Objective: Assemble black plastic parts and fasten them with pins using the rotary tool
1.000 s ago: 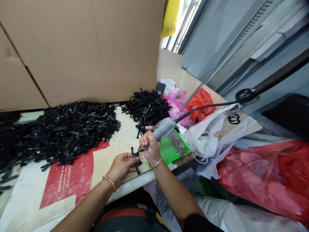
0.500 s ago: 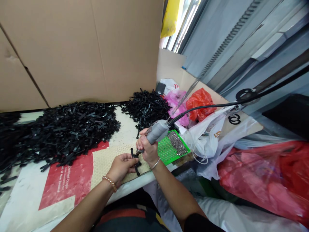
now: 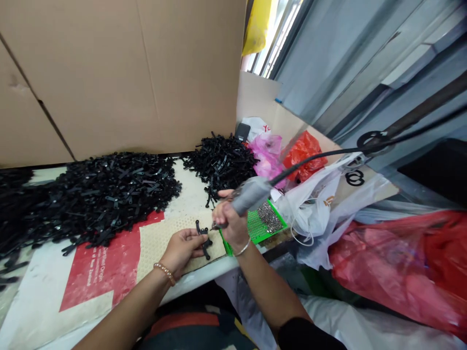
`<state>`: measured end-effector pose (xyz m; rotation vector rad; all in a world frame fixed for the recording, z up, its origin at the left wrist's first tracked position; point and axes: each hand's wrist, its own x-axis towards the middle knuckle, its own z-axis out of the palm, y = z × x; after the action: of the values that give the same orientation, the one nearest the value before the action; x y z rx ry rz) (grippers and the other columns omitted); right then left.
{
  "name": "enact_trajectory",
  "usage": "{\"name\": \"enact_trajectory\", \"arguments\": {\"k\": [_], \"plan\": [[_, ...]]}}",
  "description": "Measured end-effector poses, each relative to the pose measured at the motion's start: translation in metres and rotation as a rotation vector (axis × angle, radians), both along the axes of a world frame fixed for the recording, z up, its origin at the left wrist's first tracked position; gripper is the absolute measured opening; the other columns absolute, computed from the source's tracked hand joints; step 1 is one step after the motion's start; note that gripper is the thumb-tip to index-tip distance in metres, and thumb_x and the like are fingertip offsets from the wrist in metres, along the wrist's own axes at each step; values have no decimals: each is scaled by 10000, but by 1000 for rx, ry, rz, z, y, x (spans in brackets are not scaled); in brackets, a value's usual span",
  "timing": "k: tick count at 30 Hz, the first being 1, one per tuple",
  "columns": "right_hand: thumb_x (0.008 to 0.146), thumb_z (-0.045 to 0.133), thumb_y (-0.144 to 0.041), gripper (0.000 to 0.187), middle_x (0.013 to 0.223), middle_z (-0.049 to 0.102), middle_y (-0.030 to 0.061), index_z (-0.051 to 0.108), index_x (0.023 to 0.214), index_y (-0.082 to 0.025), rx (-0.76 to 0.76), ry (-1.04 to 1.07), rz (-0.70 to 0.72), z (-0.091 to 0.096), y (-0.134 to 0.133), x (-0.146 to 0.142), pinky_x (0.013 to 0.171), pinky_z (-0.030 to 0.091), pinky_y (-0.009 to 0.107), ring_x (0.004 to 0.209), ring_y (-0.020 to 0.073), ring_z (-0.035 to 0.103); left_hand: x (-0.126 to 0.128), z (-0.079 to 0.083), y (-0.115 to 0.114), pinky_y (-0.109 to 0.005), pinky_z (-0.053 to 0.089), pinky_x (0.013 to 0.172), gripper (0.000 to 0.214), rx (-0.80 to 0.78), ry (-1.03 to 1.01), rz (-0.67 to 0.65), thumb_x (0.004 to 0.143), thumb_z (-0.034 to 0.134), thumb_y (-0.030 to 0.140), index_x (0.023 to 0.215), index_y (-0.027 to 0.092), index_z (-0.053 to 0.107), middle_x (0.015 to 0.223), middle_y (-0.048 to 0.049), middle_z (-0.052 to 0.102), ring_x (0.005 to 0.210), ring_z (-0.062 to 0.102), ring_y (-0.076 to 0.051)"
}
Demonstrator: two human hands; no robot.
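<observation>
My left hand (image 3: 186, 248) pinches a small black plastic part with arms (image 3: 203, 239) over the beige textured mat (image 3: 156, 243). My right hand (image 3: 231, 221) is wrapped round a grey electric screwdriver (image 3: 251, 194), whose cable leads off to the upper right. The tool's tip points down and left, a short way right of the black part and apart from it. Just beyond my right hand lies a green perforated tray (image 3: 257, 228) with many small metal screws (image 3: 270, 217) at its far right side.
Heaps of black plastic parts (image 3: 120, 194) cover the table's left side, with a smaller heap (image 3: 222, 160) at the back. A cardboard sheet (image 3: 120, 78) stands behind them. Plastic bags, white (image 3: 310, 209), orange-red (image 3: 306, 155) and large red (image 3: 401, 272), crowd the right.
My right hand and the screwdriver have moved right and slightly up, blurred, away from the black part. My left hand stays nearly in place, still holding the part.
</observation>
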<state>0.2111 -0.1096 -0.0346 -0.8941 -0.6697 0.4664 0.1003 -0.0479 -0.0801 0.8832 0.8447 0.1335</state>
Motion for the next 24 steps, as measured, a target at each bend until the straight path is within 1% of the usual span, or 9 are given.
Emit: {"name": "enact_trajectory", "arguments": {"k": [2,3,6,9,12,19,24], "plan": [[812,637,-315,212,479,386,-98,549,962,-194,37,-16,-124,7,-16,6,448,361,201,403,77,351,0,3,1,-197,537,509,107,-5,22,3,704,713,80,734,98,612,677,-66,693,564,635,-116],[811,639,-310,204,476,386,-99,546,954,-198,30,-20,-176,7,-25,9,441,355,198,400,77,347,0,4,1,-199,541,512,88,-8,33,1,728,692,71,742,98,610,684,-71,696,563,638,-116],[805,651,-316,217,478,390,-100,534,947,-201,-68,17,-260,-5,-46,15,424,337,193,395,79,347,0,6,2,-211,553,525,72,-20,49,-19,773,650,58,756,105,597,699,-74,701,567,643,-117],[796,666,-349,252,486,388,-99,531,942,-193,-141,68,-274,-25,-56,15,427,337,200,399,81,352,0,6,2,-208,555,526,87,-19,45,-39,777,647,56,748,112,589,699,-65,699,566,643,-113],[795,672,-368,272,489,383,-99,530,943,-190,-147,65,-272,-37,-57,13,429,333,209,405,86,356,-1,5,2,-202,553,518,90,-10,43,-51,756,671,57,749,109,599,695,-60,696,559,638,-112],[796,671,-358,274,518,403,-88,512,956,-202,-191,36,-243,-46,-52,14,429,324,227,414,96,358,-2,3,2,-210,558,530,147,-19,19,-40,698,743,106,741,121,602,686,-57,695,568,644,-123],[776,680,-384,283,549,424,-74,537,935,-199,-269,32,-258,-47,-52,13,424,334,242,420,104,387,-2,3,2,-210,559,537,160,-18,18,-46,686,758,116,744,121,608,679,-53,692,565,641,-121]]}}
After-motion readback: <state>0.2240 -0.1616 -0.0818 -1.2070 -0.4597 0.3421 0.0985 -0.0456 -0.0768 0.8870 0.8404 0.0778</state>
